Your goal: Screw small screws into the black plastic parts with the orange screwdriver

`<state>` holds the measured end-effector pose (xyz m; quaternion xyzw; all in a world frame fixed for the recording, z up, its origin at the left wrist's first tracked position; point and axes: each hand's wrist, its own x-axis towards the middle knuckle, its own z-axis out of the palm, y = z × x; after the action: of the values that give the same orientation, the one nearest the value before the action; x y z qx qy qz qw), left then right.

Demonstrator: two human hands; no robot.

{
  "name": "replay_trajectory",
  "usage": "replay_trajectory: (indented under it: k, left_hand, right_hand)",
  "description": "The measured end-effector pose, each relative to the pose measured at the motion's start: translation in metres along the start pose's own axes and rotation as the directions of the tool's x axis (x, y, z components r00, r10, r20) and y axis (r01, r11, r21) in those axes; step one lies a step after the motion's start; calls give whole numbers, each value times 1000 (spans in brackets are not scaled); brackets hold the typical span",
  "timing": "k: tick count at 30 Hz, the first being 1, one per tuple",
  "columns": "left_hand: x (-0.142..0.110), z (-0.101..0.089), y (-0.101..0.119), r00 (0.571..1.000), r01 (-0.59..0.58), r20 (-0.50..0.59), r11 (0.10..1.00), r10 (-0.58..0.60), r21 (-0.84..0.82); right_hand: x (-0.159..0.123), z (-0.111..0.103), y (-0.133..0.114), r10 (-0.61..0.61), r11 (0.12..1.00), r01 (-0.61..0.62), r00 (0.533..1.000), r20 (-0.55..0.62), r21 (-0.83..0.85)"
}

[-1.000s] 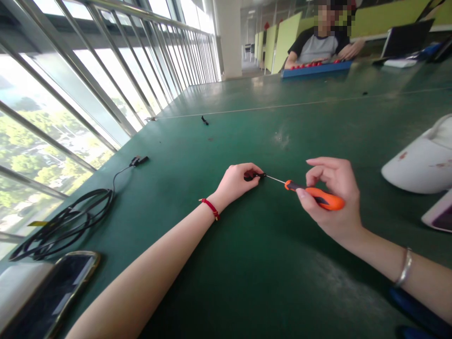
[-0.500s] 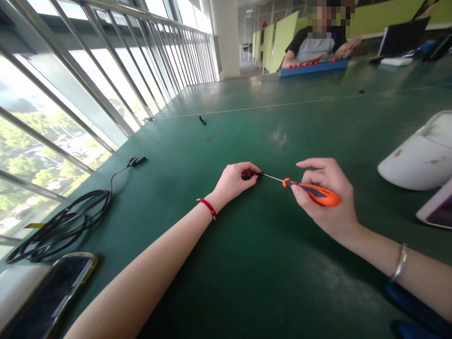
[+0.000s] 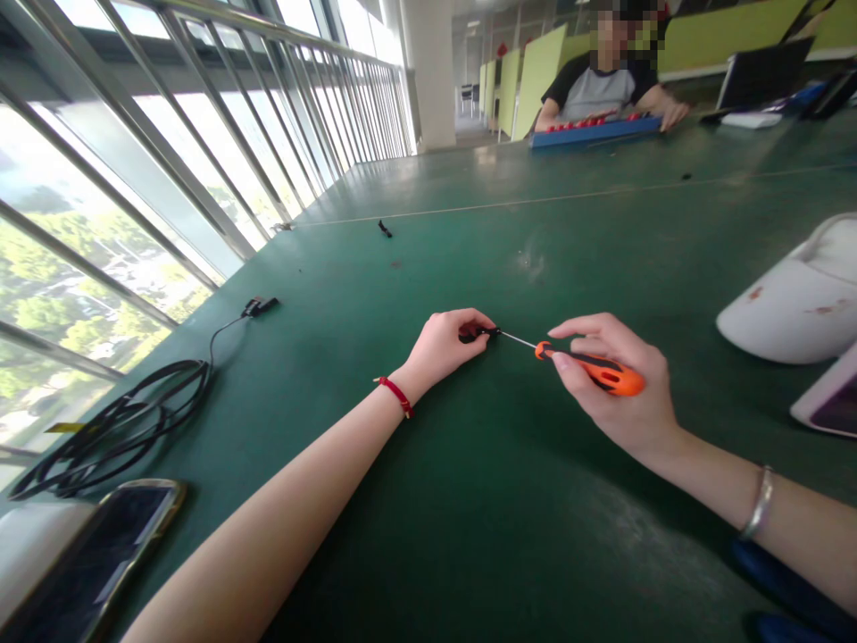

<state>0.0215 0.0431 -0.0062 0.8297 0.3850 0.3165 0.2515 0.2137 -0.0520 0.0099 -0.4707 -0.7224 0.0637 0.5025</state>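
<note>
Between the thumb and fingers of my left hand [image 3: 447,346] is a small black part [image 3: 474,333], mostly covered by the fingers, so its kind does not show. My right hand [image 3: 622,375] holds a screwdriver [image 3: 612,373] by its orange and black handle. The thumb and curled fingers grip the handle, while the index finger reaches forward above its front end. The thin metal shaft points left, and its tip meets the black part at my left fingertips. Both hands are low over the green table [image 3: 469,500].
Left lie a coiled black cable [image 3: 147,402] and a phone [image 3: 100,554]. A white container [image 3: 790,304] and a pale-edged device [image 3: 830,402] stand at the right. A small black piece [image 3: 384,229] lies farther back. Across the table a person [image 3: 595,89] sits behind a blue tray [image 3: 595,134].
My right index finger has come down closer to the front of the screwdriver handle, and the handle has turned a little. My left hand holds still. The person opposite has lowered a hand to the tray.
</note>
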Motion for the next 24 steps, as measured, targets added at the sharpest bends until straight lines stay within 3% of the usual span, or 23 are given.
replay_trajectory:
  k: [6, 9, 13, 19, 24]
  left_hand:
    - [0, 0, 0, 1000, -6, -2, 1000, 6, 9]
    - [0, 1, 0, 1000, -6, -8, 1000, 6, 15]
    - [0, 1, 0, 1000, -13, -10, 1000, 13, 18]
    - [0, 1, 0, 1000, -14, -15, 1000, 14, 21]
    - [0, 1, -1, 1000, -16, -12, 1000, 16, 15]
  right_hand:
    - [0, 4, 4, -52, 995, 62, 990, -133, 76]
    - [-1, 3, 5, -10, 994, 17, 998, -59, 110]
    - [-1, 1, -1, 20, 1000, -20, 1000, 11, 14]
    - [0, 4, 2, -60, 995, 69, 990, -124, 73]
    - [1, 2, -1, 3, 999, -4, 1000, 20, 32]
